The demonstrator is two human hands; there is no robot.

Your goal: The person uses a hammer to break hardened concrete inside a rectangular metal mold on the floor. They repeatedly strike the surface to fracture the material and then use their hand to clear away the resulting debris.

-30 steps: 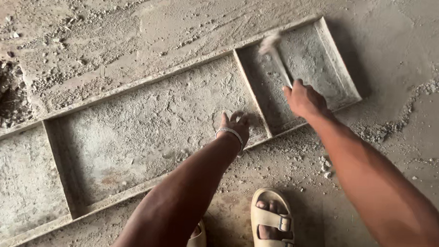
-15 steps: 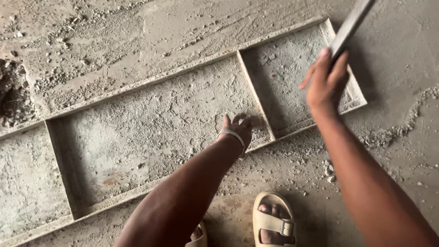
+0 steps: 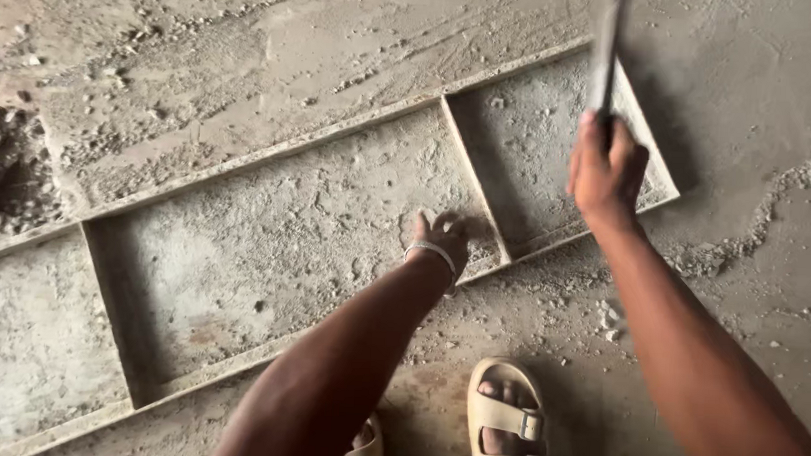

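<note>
A long metal mould frame with three compartments lies slanted on the dusty floor, caked with grey cement residue. My left hand presses flat inside the middle compartment near its right divider, a pale band on the wrist. My right hand is shut on the handle of a hammer, raised above the right compartment. The handle runs up out of the frame, and the hammer's head is out of view.
My feet in beige sandals stand just in front of the mould. A dark clump of cement sits at the left behind the frame. Loose crumbs and grit lie along the floor at the right.
My right hand has swung the hammer up from the right compartment to a raised position, the head leaving the picture. My left hand has stayed pressed in the middle compartment.
</note>
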